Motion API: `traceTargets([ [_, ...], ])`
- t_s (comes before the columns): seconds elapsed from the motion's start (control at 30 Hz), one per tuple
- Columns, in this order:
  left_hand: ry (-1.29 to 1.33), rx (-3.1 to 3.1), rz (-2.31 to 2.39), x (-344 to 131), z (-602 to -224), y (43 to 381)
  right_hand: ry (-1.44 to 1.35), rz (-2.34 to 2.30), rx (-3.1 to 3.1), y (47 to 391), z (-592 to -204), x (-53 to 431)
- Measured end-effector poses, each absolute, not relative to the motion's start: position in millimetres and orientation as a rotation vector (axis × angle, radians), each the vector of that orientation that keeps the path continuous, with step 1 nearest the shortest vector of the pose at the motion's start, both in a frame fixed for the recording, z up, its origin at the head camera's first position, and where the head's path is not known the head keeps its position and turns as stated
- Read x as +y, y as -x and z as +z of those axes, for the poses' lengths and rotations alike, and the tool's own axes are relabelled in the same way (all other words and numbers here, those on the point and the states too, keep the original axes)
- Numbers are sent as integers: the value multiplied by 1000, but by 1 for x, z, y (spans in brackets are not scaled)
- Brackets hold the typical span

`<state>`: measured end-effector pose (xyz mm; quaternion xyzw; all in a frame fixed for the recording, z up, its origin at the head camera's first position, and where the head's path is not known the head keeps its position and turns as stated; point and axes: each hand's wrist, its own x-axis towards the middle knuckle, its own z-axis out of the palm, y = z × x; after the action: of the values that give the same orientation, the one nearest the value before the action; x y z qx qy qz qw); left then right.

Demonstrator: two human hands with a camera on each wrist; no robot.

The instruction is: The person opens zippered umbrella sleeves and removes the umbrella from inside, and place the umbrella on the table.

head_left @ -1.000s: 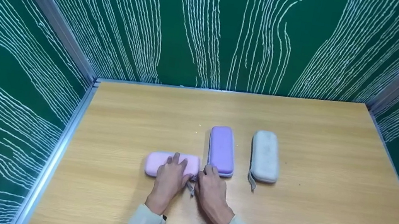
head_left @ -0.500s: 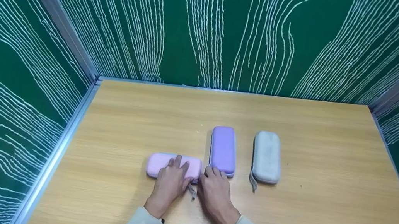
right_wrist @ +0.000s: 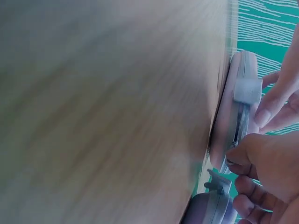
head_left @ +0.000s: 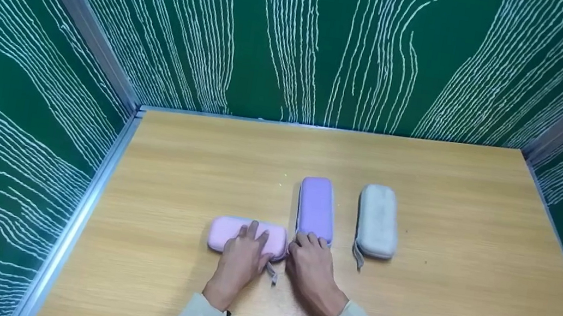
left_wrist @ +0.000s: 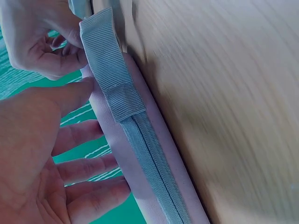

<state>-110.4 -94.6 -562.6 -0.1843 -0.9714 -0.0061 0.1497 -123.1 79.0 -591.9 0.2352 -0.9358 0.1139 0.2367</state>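
A pink zippered hard case point(head_left: 222, 233) lies crosswise on the table. My left hand point(head_left: 240, 261) rests on its top with fingers spread and fairly straight, the thumb near the right end. A grey ribbed strap point(left_wrist: 106, 58) sticks out over the zipper point(left_wrist: 154, 163) on the near side. At the case's right end, my right hand point(head_left: 314, 270) pinches a small zipper pull point(right_wrist: 229, 162) between thumb and forefinger. A dark gap shows along the zipper beside the strap in the right wrist view. The right hand's knuckles cover the near end of a purple case point(head_left: 316, 207).
A grey case point(head_left: 378, 221) with a strap lies to the right of the purple one, both lengthwise. Green walls with white wavy lines stand round the wooden table point(head_left: 461, 293). A few tiny specks lie beyond the pink case.
My right hand has shifted a little to the right round the end of the pink case. My left hand keeps its place on top. The whole head view has drifted slightly.
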Motion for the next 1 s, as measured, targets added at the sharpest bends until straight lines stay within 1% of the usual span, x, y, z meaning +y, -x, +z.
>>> traceTargets([
  [0.3,556,-2844,-6,-93,-560,103,-640,307,-2589,127,-588,86],
  [0.73,246,-2777,14,-56,-569,103,-648,301,-2586,129,-587,86],
  [1.0,225,-2779,11,-57,-574,100,-661,306,-2577,129,-588,84],
])
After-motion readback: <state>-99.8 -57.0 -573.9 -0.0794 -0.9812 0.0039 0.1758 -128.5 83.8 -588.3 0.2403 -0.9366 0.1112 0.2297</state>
